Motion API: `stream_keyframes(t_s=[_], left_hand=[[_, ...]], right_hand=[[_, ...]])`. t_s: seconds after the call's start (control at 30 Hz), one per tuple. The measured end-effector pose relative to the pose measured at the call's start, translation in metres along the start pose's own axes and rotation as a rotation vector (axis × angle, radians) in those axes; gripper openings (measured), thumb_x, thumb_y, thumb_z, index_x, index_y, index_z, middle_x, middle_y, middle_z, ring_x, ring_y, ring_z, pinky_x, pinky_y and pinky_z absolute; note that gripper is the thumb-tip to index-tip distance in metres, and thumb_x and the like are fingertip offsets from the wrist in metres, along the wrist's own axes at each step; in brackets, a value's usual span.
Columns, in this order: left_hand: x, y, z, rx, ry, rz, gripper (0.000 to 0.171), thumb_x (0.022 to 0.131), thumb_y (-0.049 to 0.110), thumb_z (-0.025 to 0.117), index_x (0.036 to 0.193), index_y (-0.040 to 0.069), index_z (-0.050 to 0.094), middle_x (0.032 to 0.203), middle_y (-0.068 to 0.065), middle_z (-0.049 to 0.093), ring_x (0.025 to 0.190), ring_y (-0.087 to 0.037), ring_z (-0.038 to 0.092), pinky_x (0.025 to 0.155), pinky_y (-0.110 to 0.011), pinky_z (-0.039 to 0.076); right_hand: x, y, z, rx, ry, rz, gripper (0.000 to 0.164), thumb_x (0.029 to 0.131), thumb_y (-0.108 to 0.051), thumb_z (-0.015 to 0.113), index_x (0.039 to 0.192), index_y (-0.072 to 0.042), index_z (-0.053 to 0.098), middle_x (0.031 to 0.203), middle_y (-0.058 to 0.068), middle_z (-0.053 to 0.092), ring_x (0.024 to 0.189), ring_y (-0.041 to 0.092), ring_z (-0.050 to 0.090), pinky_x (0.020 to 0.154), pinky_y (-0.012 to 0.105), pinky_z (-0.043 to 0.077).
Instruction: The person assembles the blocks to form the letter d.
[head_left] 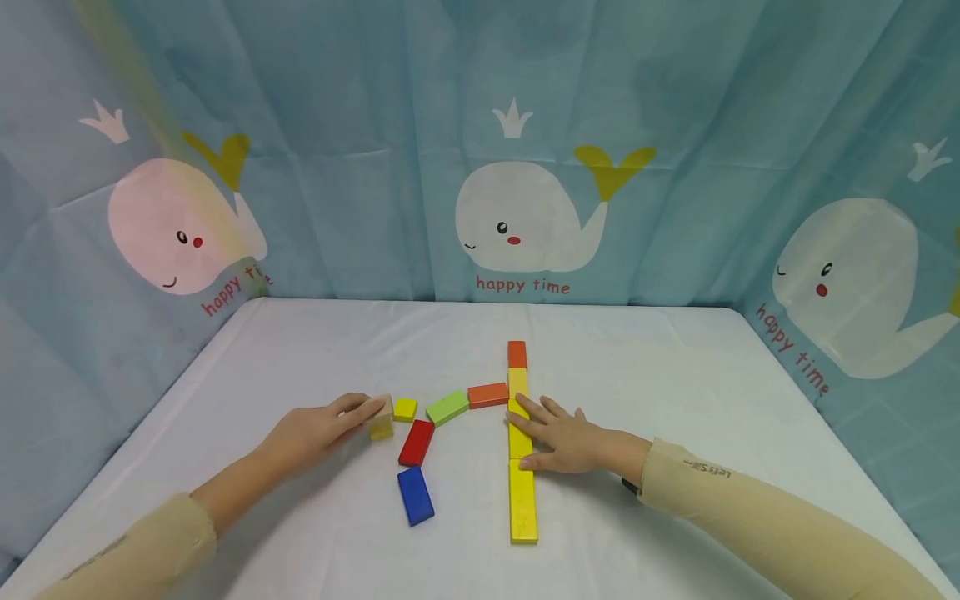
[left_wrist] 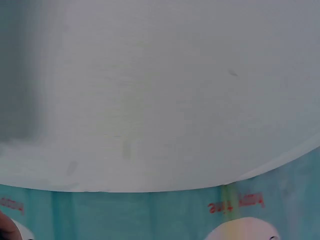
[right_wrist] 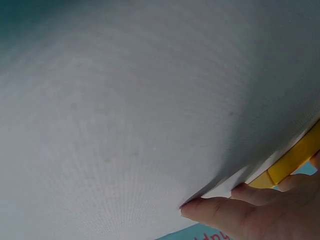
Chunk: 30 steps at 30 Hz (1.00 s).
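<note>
My left hand (head_left: 322,429) pinches a pale wood and yellow block (head_left: 381,418) at the left end of a curved row. Beside it lies a small yellow block (head_left: 405,409). The row includes a green block (head_left: 447,407), an orange block (head_left: 488,395), a red block (head_left: 416,442) and a blue block (head_left: 416,496). My right hand (head_left: 566,437) is spread, its fingertips on a straight column of yellow blocks (head_left: 523,504) topped by an orange-red block (head_left: 517,354). The right wrist view shows the same hand (right_wrist: 265,212) beside a yellow block (right_wrist: 297,157). Only a bit of the left hand (left_wrist: 7,229) enters the left wrist view.
A white-covered table (head_left: 675,358) carries everything. Blue curtains (head_left: 360,225) printed with whales stand along its back and sides. A small black object (head_left: 629,485) shows beside the right cuff.
</note>
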<state>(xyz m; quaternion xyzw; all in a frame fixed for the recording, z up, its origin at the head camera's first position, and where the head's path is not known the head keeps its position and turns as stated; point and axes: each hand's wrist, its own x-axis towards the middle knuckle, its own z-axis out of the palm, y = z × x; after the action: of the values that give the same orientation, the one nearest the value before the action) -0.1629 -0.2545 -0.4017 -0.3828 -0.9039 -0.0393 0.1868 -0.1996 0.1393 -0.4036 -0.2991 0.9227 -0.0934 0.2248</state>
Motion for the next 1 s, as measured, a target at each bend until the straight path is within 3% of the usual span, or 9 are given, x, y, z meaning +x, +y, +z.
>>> stream_keyframes(t_s=[0.1,0.2,0.3,0.5,0.67,0.87,1.0], left_hand=[[0.005,0.013,0.001,-0.033,0.081,0.110,0.039,0.104,0.033,0.042,0.140,0.017,0.046,0.109,-0.005,0.063,0.043,-0.003,0.034,0.046,-0.014,0.037],[0.010,0.027,0.002,-0.061,0.118,0.187,0.046,0.106,0.038,0.026,0.138,0.015,0.049,0.109,-0.004,0.063,0.042,-0.003,0.033,0.045,-0.013,0.036],[0.014,0.042,0.004,-0.097,0.104,0.249,0.041,0.106,0.035,0.035,0.136,0.014,0.052,0.111,-0.003,0.063,0.042,-0.004,0.033,0.046,-0.012,0.036],[0.023,0.075,0.011,-0.143,-0.012,0.382,0.040,0.100,0.030,0.056,0.136,0.015,0.051,0.114,-0.001,0.063,0.045,-0.002,0.030,0.050,-0.007,0.031],[0.029,0.099,0.018,-0.150,0.007,0.477,0.044,0.091,0.028,0.070,0.132,0.015,0.058,0.114,0.002,0.063,0.047,-0.001,0.044,0.056,-0.003,0.037],[0.028,0.110,0.024,-0.141,-0.063,0.489,0.041,0.092,0.030,0.069,0.131,0.020,0.062,0.118,0.004,0.063,0.048,0.001,0.042,0.059,0.000,0.033],[0.025,0.108,0.024,-0.124,-0.038,0.478,0.035,0.091,0.030,0.070,0.125,0.024,0.066,0.114,0.005,0.062,0.048,0.000,0.041,0.059,-0.001,0.034]], right_hand=[[0.000,0.000,0.000,0.003,0.000,-0.001,0.074,0.091,-0.056,0.057,0.154,-0.031,0.027,0.163,-0.003,0.006,0.146,0.036,0.009,0.104,0.073,0.012],[-0.001,0.000,0.000,0.009,0.000,-0.005,0.074,0.091,-0.056,0.056,0.154,-0.030,0.027,0.163,-0.003,0.006,0.146,0.036,0.009,0.104,0.073,0.012],[-0.001,0.001,0.000,0.008,0.000,-0.007,0.074,0.091,-0.056,0.056,0.155,-0.030,0.027,0.163,-0.003,0.005,0.146,0.036,0.009,0.104,0.073,0.012],[0.000,0.003,0.001,-0.001,0.005,-0.002,0.076,0.090,-0.058,0.056,0.155,-0.030,0.027,0.163,-0.003,0.005,0.146,0.036,0.008,0.104,0.073,0.012],[0.001,0.004,0.002,0.007,0.007,-0.009,0.076,0.090,-0.059,0.055,0.155,-0.030,0.026,0.163,-0.003,0.005,0.146,0.037,0.008,0.103,0.074,0.012],[0.002,0.004,0.001,0.004,0.001,-0.014,0.076,0.091,-0.059,0.055,0.155,-0.030,0.025,0.163,-0.003,0.003,0.146,0.037,0.008,0.103,0.074,0.012],[0.001,0.003,0.000,-0.001,0.000,-0.010,0.076,0.091,-0.058,0.055,0.155,-0.031,0.025,0.163,-0.003,0.003,0.146,0.037,0.008,0.103,0.074,0.013]])
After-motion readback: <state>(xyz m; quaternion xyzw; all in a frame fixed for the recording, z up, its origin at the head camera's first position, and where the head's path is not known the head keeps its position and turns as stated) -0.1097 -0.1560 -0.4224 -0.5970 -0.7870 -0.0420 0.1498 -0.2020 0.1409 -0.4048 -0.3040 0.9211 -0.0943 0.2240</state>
